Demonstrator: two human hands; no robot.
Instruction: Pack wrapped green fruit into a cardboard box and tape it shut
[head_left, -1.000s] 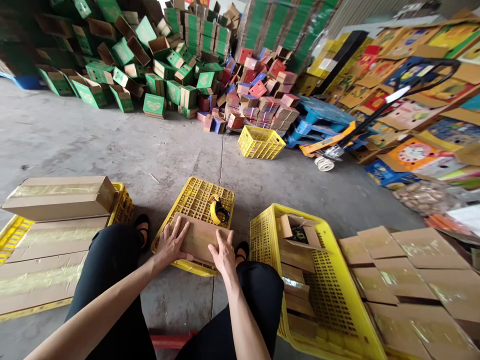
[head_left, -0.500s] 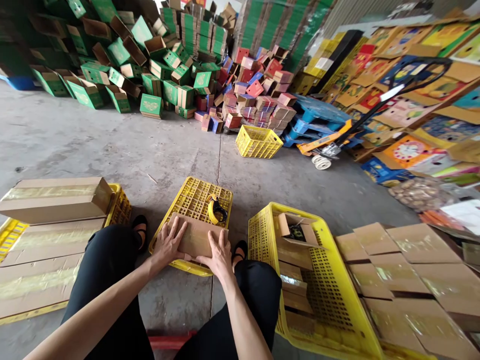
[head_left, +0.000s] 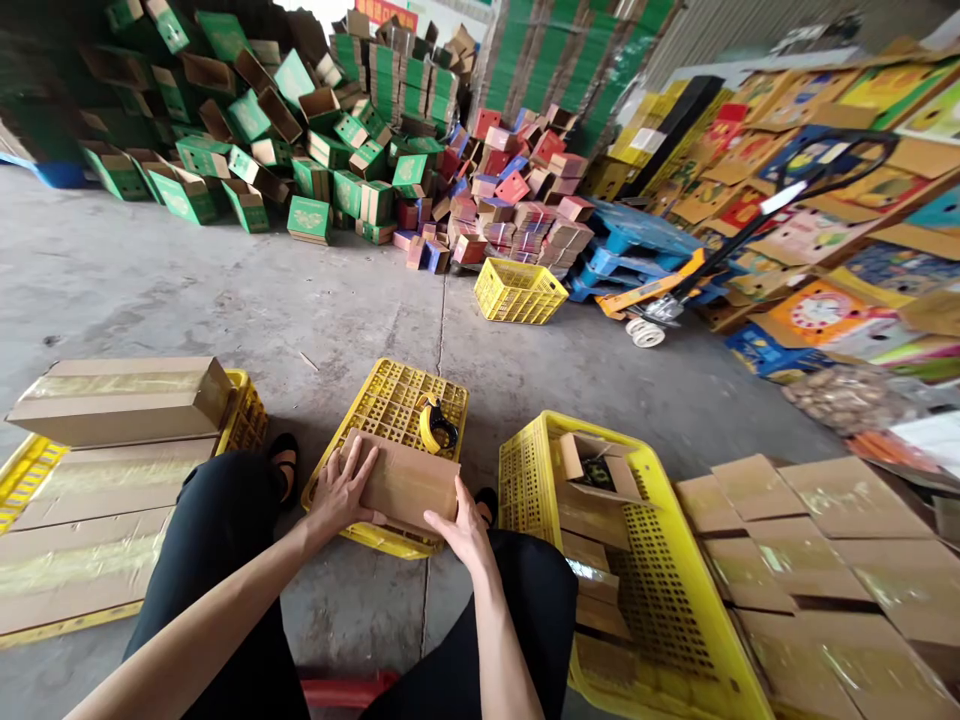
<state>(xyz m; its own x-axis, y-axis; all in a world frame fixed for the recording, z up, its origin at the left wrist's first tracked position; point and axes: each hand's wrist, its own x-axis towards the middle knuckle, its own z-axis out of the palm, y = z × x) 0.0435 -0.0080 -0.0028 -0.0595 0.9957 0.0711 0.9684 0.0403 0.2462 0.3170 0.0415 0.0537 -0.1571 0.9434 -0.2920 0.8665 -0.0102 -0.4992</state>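
Note:
A small closed cardboard box (head_left: 411, 482) lies on an upturned yellow crate (head_left: 390, 392) between my knees. My left hand (head_left: 346, 492) lies on the box's left part, its fingers spread flat over the top. At the opposite end, my right hand (head_left: 463, 530) grips the near right corner, with the thumb at the front edge and the fingers along the right end. Just behind the box, a yellow and black tape dispenser (head_left: 433, 424) rests on the crate.
To my right, a yellow crate (head_left: 679, 500) holds several small boxes, one with open flaps (head_left: 596, 465). Taped cartons (head_left: 802, 545) stand beyond it. Larger cartons (head_left: 120, 395) sit on crates to my left. An empty yellow crate (head_left: 520, 290) and a pallet jack (head_left: 667, 290) are ahead.
My right hand has slid from the top of the box to its right end. My left hand stays spread on the left part. The view has shifted slightly.

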